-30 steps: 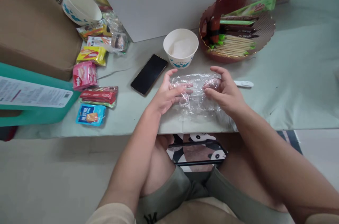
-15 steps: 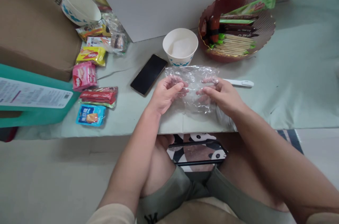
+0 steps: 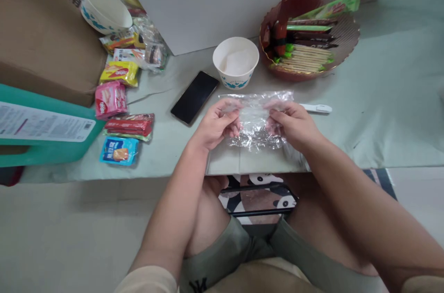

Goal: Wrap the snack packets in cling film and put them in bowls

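Plastic (image 3: 255,130) spread between the left hand (image 3: 217,123) and right hand (image 3: 294,123).
Head view: each hand grasps one side of it between thumb and fingers, near the table's (image 3: 347,149) front edge, this side of the bowl (image 3: 239,81). The step in hand looks like straightening or opening it; the next move would call for a light, even pinch, as such thin film likely clings.

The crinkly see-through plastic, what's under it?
Pale tablecloth shows through the clear plastic. Creases and glare blur the rest; the right hand covers part of the white handle.
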`<state>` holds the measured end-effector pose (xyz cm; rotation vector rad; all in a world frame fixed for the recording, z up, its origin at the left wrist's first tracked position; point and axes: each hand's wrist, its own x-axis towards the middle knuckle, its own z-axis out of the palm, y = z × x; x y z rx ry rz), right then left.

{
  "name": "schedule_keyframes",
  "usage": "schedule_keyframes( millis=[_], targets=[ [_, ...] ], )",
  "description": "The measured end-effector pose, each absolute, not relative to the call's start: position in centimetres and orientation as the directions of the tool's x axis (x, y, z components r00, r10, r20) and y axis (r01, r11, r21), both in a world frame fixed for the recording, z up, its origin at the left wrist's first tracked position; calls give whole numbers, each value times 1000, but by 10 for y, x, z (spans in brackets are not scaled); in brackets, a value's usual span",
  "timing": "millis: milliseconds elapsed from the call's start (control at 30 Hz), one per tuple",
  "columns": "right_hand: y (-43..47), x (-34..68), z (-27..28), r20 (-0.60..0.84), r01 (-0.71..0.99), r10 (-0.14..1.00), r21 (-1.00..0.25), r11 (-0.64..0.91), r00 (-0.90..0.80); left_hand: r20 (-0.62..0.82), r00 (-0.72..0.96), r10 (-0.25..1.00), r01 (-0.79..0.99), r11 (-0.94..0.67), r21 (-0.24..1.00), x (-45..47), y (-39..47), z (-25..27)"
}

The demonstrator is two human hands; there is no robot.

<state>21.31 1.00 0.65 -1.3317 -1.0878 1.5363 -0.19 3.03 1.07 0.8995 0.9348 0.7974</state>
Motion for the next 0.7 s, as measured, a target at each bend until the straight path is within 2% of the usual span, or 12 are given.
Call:
schedule_keyframes(
  millis=[133, 267, 333, 400, 500, 600, 700],
  targets=[
    [12, 214, 10, -283, -186, 956, -938, -293, -80, -272, 378, 885, -291, 393, 872, -4, 33, 14],
    [11, 217, 16, -232, -210, 966, -945, -252, -116, -278, 369, 887, -301, 397, 867, -6, 36, 12],
    [10, 217, 17, -155, -117, 977, -978, -173, -148, -288, 346, 893, -257, 386, 886, -5, 37, 10],
    [9, 218, 14, -103, 86, 981, -992, -90, -164, -287, 311, 906, -174, 351, 920, -3, 36, 7],
    [7, 222, 8, -98, 334, 983, -942, -41, -156, -272, 270, 924, -54, 296, 954, -1, 34, 5],
    [7, 234, 6, -87, 309, 983, -950, -34, -160, -225, 258, 939, -9, 235, 972, -2, 33, 4],
    [7, 244, 9, -111, 184, 981, -980, -81, -158, -201, 362, 910, 7, 213, 977, -3, 32, 4]
  ],
)
